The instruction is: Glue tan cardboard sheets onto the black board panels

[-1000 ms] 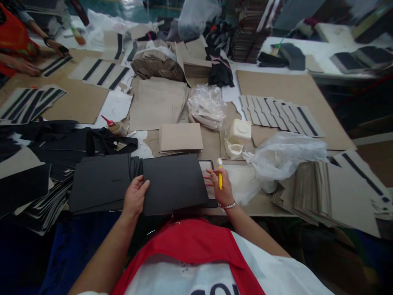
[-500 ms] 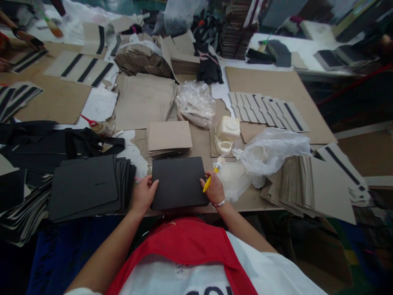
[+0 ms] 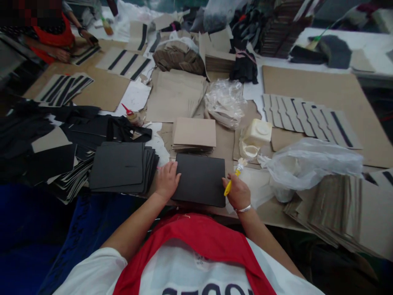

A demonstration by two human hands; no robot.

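Observation:
A black rectangular board (image 3: 199, 180) lies flat at the table's front edge, directly before me. My left hand (image 3: 167, 180) is at its left edge, fingers stretched out and thumb toward the board. At the right edge is my right hand (image 3: 238, 191), closed around a yellow-handled brush (image 3: 228, 188) whose pale, clotted bristles point away from me. Its fingertips are close to the board's edge; whether they press on it I cannot tell. To the left sits a pile of similar black boards (image 3: 118, 166). Just behind the board stands a stack of tan cardboard pieces (image 3: 194, 132).
A cut-open pale plastic container (image 3: 257, 133) stands behind my right hand, near a clear plastic bag (image 3: 313, 162). Grey boards (image 3: 331, 200) are piled at the right. A red-tipped bottle (image 3: 132, 115) lies beyond the black pile. A co-worker's hands (image 3: 63, 53) are at the far left.
My left hand has gone from holding the board's edge, thumb on top, to stretched fingers beside it. The brush stays in my right hand. The view has swung left, shifting everything rightward.

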